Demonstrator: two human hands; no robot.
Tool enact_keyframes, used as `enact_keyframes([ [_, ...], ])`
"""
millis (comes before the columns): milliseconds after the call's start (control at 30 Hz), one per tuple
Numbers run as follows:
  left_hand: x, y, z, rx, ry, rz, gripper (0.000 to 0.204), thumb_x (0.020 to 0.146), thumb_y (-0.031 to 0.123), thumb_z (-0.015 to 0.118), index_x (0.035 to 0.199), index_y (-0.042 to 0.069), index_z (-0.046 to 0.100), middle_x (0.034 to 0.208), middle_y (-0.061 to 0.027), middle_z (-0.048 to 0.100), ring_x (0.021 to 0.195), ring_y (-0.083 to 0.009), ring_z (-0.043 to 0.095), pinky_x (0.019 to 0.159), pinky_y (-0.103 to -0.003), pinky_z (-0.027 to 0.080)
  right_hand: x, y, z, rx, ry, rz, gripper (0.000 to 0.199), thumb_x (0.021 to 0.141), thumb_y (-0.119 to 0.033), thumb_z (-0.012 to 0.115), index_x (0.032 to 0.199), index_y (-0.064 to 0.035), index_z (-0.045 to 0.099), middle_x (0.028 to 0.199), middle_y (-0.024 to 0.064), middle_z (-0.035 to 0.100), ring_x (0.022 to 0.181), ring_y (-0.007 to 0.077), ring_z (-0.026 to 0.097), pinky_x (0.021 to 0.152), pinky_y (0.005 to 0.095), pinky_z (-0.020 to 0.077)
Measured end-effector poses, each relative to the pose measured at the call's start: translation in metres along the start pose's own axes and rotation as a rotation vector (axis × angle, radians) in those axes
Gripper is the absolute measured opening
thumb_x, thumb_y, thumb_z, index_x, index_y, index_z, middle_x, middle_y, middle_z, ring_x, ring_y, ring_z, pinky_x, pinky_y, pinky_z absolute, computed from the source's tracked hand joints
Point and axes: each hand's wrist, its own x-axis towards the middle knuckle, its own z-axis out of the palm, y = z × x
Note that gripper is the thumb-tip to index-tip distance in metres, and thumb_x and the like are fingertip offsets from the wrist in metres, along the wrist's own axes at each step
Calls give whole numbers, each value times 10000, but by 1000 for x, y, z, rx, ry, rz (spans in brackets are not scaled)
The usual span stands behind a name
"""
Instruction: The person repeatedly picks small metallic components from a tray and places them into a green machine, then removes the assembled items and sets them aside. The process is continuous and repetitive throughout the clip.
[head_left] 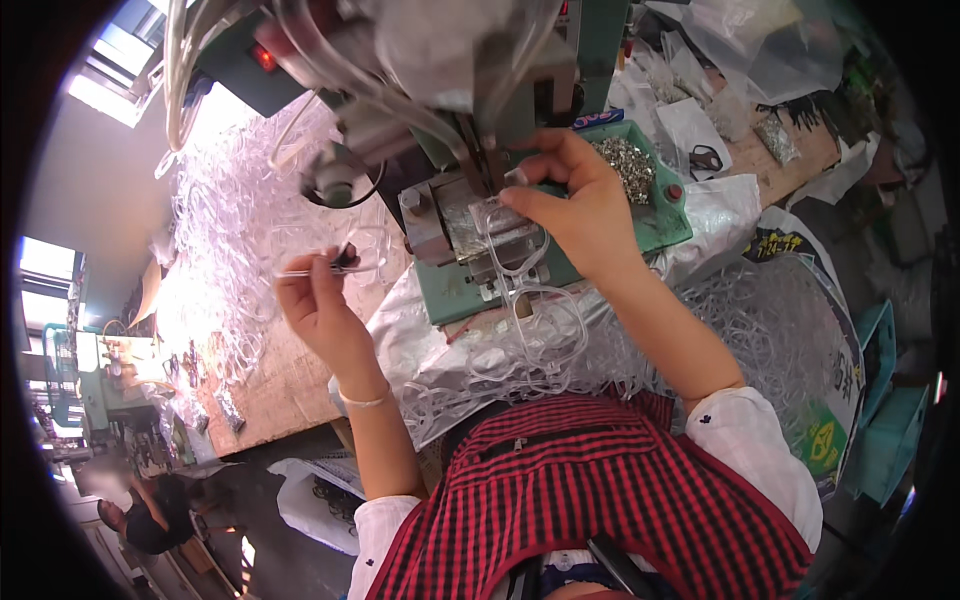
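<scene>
Where the wooden surface (270, 385) ends at about 7 o'clock, open floor lies beyond, but room round the press (470, 160) is tight. At 12 o'clock the right hand (570, 205) reaches in, fingers pinched on a clear frame (520, 270) lying on the press bed. At 9 o'clock the left hand (320, 300) is raised, pinching a thin clear piece (320, 268). A green tray (655, 205) of metal bits sits beside the right hand; clear frames heap all around.
</scene>
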Motion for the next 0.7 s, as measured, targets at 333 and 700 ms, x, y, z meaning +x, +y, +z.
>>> enact_keyframes([
  [333,15,80,69,-108,-265,515,145,958,-55,594,1096,-20,568,1005,-185,698,907,-253,697,760,-389,610,-26,-20,18,-67,-4,-159,511,880,-10,728,1363,2,564,1270,91,668,1135,170,653,983,297,497],
  [700,-32,37,85,443,-782,1084,239,741,2,765,942,66,653,1025,-74,746,731,-205,649,779,-386,647,-21,64,-120,-574,465,-98,317,882,-79,708,1197,-56,688,1025,91,727,943,210,672,855,331,516],
])
